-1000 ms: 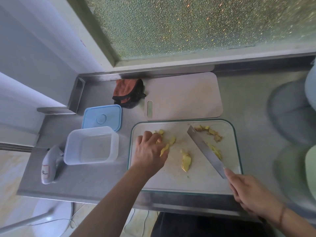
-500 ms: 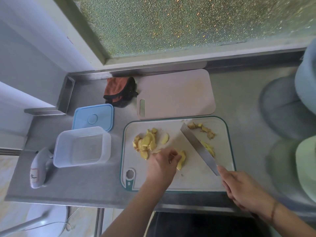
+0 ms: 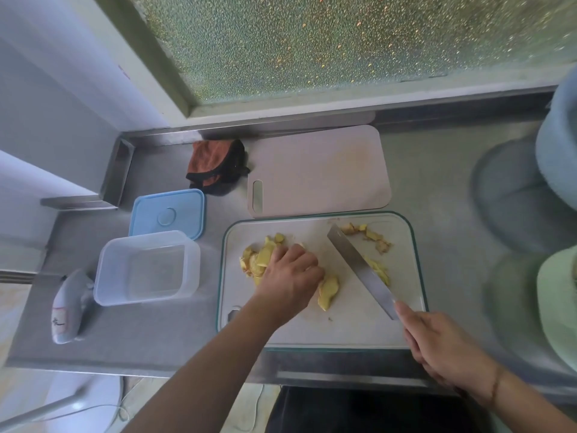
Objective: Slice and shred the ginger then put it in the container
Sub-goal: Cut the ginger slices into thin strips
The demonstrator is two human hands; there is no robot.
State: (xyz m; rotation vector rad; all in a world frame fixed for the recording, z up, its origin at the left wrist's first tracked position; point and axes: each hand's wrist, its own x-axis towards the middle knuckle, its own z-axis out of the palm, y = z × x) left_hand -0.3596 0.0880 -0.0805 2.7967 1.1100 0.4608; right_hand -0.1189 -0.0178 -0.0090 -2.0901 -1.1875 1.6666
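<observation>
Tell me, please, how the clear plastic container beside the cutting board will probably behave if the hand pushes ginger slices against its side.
The clear container looks thin-walled and holds nothing, so it is probably light and may slide on the smooth steel counter. It is low and wide, so tipping seems unlikely. Steadying it while the ginger slices go in would be sensible.

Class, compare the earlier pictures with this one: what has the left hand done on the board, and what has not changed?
The left hand went from the slice pile to the ginger chunk, then back onto the pile of slices. The right hand kept its grip on the knife. The container is unmoved, nothing in it.
</observation>
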